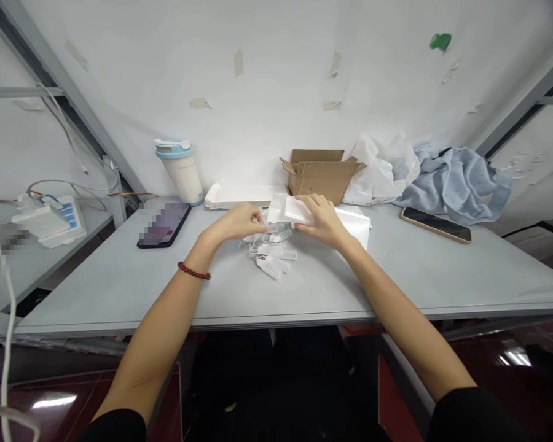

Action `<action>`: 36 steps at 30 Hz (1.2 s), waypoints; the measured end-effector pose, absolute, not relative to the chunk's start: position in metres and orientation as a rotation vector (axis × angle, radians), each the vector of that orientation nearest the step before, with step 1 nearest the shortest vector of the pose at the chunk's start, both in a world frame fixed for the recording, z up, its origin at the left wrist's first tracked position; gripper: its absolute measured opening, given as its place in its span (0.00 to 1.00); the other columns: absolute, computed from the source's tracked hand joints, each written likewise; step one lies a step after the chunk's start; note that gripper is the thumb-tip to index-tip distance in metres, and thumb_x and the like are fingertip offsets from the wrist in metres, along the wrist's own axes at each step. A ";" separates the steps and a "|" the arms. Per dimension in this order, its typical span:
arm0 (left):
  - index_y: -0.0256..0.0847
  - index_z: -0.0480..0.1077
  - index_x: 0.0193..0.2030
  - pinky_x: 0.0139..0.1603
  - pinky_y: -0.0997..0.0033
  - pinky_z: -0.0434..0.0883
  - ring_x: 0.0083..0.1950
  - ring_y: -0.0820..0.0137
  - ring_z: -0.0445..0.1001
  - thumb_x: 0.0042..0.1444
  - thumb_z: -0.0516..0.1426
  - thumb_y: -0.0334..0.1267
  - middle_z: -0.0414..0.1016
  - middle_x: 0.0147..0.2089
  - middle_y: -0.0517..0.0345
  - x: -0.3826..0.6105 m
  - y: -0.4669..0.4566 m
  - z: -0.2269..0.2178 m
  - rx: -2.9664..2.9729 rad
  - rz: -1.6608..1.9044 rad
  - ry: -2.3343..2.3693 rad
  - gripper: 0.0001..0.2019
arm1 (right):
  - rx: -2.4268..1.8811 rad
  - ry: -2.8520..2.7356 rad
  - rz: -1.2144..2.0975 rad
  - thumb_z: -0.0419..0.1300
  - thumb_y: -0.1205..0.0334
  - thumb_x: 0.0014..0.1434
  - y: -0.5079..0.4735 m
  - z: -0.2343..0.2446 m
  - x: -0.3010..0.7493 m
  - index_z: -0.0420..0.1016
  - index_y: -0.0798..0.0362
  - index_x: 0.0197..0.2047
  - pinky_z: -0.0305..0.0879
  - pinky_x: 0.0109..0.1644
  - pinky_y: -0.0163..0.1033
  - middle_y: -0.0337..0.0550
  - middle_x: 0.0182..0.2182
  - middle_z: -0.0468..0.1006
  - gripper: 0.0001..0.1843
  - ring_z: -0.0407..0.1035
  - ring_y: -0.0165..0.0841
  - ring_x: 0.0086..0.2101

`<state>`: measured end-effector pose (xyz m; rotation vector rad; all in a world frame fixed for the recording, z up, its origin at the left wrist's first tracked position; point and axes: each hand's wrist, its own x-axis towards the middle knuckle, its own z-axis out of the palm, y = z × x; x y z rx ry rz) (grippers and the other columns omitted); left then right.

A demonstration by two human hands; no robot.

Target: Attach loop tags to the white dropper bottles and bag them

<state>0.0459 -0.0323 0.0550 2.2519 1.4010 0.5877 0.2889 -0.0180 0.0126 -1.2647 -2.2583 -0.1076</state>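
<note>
My right hand (pixel 323 220) grips a white translucent plastic packet (pixel 286 209) above the middle of the table. To its left, my left hand (pixel 239 222) has thumb and fingers closed together close to the packet's left side; whatever they pinch is too small to make out. Under and in front of both hands lies a loose pile of small clear plastic tags (pixel 271 265) with thin white loops. A flat white packet (pixel 356 226) rests on the table beyond my right wrist, partly hidden by it.
Along the wall stand a cup (pixel 180 172), a white stack (pixel 244 195), an open cardboard box (pixel 322 175), a white plastic bag (pixel 380 169) and a blue cloth (pixel 456 184). One phone (pixel 168 224) lies left, another phone (pixel 435 224) right. A power strip (pixel 58 220) sits far left.
</note>
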 end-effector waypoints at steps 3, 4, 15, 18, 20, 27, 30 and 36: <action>0.40 0.72 0.27 0.24 0.72 0.59 0.23 0.73 0.66 0.48 0.61 0.44 0.71 0.22 0.61 0.040 -0.033 0.065 2.055 0.993 1.385 0.09 | -1.294 -2.255 -0.067 0.60 0.57 0.54 -0.020 0.015 0.289 0.63 0.52 0.62 0.58 0.53 0.54 0.56 0.55 0.71 0.33 0.62 0.51 0.53; 0.40 0.72 0.28 0.24 0.72 0.61 0.23 0.73 0.66 0.49 0.61 0.45 0.71 0.22 0.61 0.039 -0.033 0.066 1.969 1.138 1.356 0.10 | -1.297 -2.253 -0.056 0.60 0.57 0.54 -0.020 0.015 0.290 0.62 0.52 0.63 0.59 0.53 0.54 0.56 0.55 0.70 0.33 0.62 0.51 0.53; 0.38 0.73 0.29 0.28 0.72 0.65 0.26 0.72 0.67 0.58 0.54 0.45 0.70 0.26 0.60 0.074 -0.023 0.029 1.789 1.294 1.329 0.14 | -1.185 -2.171 -0.005 0.59 0.52 0.55 -0.013 0.008 0.290 0.63 0.51 0.62 0.60 0.53 0.54 0.54 0.54 0.72 0.32 0.63 0.51 0.53; 0.38 0.78 0.36 0.39 0.70 0.67 0.33 0.71 0.69 0.57 0.54 0.42 0.72 0.32 0.58 0.078 -0.026 0.023 1.995 1.294 1.414 0.13 | -1.209 -2.188 -0.035 0.59 0.52 0.55 -0.014 0.009 0.290 0.63 0.52 0.61 0.61 0.52 0.53 0.55 0.53 0.72 0.31 0.64 0.50 0.52; 0.39 0.79 0.39 0.42 0.69 0.67 0.35 0.70 0.69 0.55 0.56 0.41 0.74 0.37 0.56 0.079 -0.027 0.021 2.032 1.264 1.398 0.12 | -1.227 -2.193 -0.046 0.59 0.53 0.55 -0.015 0.010 0.290 0.64 0.52 0.60 0.61 0.52 0.53 0.55 0.53 0.72 0.31 0.64 0.50 0.51; 0.38 0.73 0.35 0.34 0.70 0.66 0.31 0.70 0.69 0.52 0.60 0.44 0.74 0.32 0.57 0.071 -0.033 0.037 1.988 1.137 1.244 0.11 | -1.292 -2.113 -0.102 0.59 0.57 0.54 -0.011 0.009 0.293 0.65 0.54 0.59 0.61 0.52 0.54 0.55 0.52 0.72 0.29 0.63 0.50 0.51; 0.39 0.73 0.40 0.33 0.71 0.66 0.33 0.69 0.71 0.47 0.64 0.44 0.76 0.36 0.57 0.067 -0.039 0.044 2.169 0.610 1.067 0.15 | -1.314 -2.086 -0.129 0.58 0.57 0.56 -0.009 0.007 0.298 0.65 0.53 0.60 0.61 0.52 0.54 0.56 0.52 0.72 0.28 0.63 0.50 0.51; 0.39 0.75 0.38 0.37 0.68 0.67 0.38 0.66 0.72 0.47 0.61 0.36 0.76 0.37 0.56 0.072 -0.046 0.045 2.358 0.230 1.085 0.10 | -1.347 -2.098 -0.091 0.58 0.57 0.55 -0.010 0.010 0.297 0.64 0.53 0.60 0.60 0.52 0.54 0.56 0.51 0.71 0.29 0.62 0.51 0.51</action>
